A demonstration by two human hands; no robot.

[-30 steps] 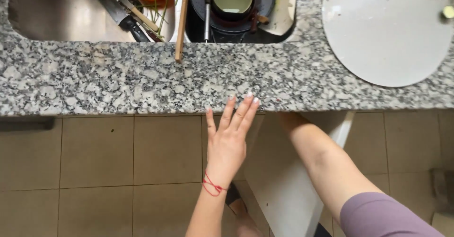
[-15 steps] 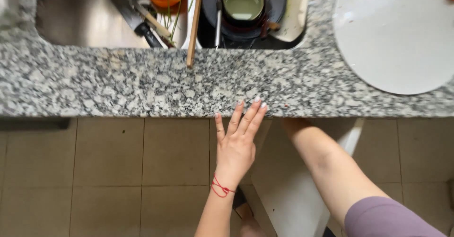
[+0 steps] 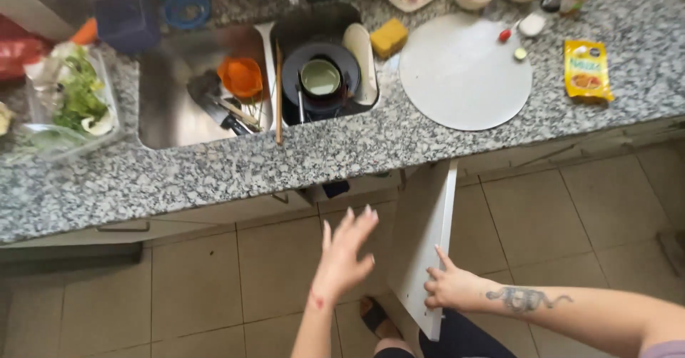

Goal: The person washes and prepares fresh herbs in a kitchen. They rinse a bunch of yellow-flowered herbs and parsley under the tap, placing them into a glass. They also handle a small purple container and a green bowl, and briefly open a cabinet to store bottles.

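Right hand [image 3: 448, 288]: grips outer edge of open white cabinet door [image 3: 422, 244]. Left hand [image 3: 345, 254]: fingers spread, in air above tiled floor [image 3: 193, 286]. Granite counter [image 3: 214, 172] above: sink [image 3: 200, 94] with dishes, round white board [image 3: 465, 71], yellow sponge [image 3: 389, 38].

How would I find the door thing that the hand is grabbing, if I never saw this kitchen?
Find the long speckled granite counter with its sink. Below its right part, a flat white cupboard door swings out over the tiled floor, and the right hand grips its lower edge. Its neighbours are shut; it alone stands open.
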